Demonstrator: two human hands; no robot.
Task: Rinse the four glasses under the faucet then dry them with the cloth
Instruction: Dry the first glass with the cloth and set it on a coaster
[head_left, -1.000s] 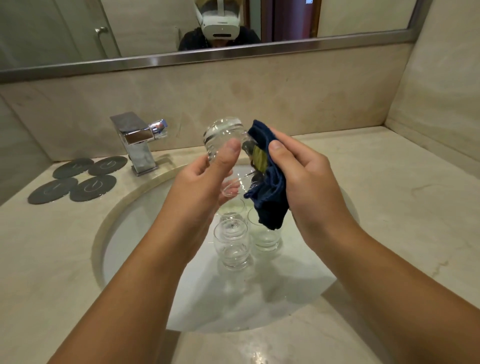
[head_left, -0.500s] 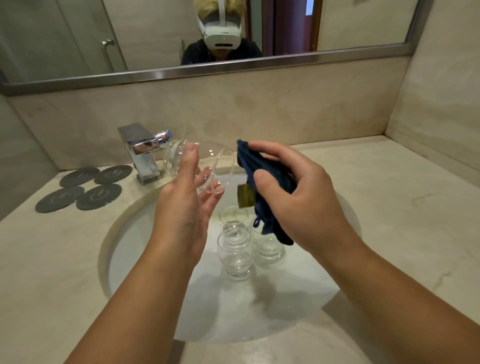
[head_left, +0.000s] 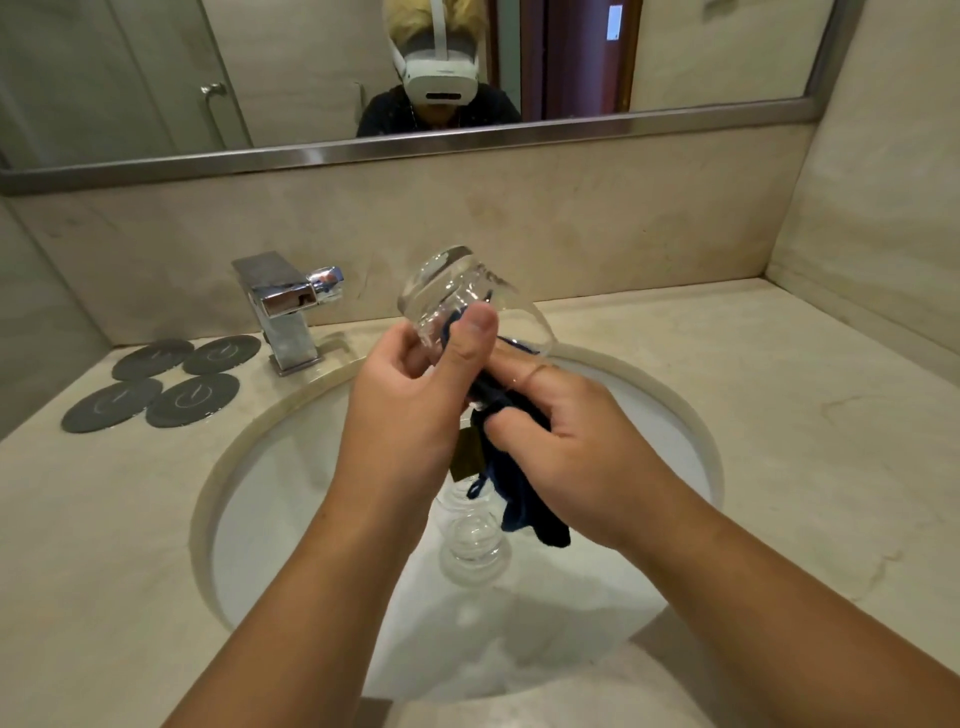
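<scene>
Clenches the dark blue cloth (head_left: 519, 499) in the right hand (head_left: 582, 457), pushed into a tilted glass (head_left: 467, 296) gripped by the left hand (head_left: 410, 415). Underneath, in the sink (head_left: 208, 519), more glasses (head_left: 472, 540), partly hidden. Farther back on the table (head_left: 779, 467), faucet (head_left: 288, 306) and four grey coasters (head_left: 166, 384).

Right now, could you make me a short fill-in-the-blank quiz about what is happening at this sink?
The left hand grips a tilted glass; the right hand pushes a dark ____ cloth into it.
____ round grey coasters lie on the counter.
They lie on the ____ side of the faucet.
Missing words: blue; four; left.
</scene>
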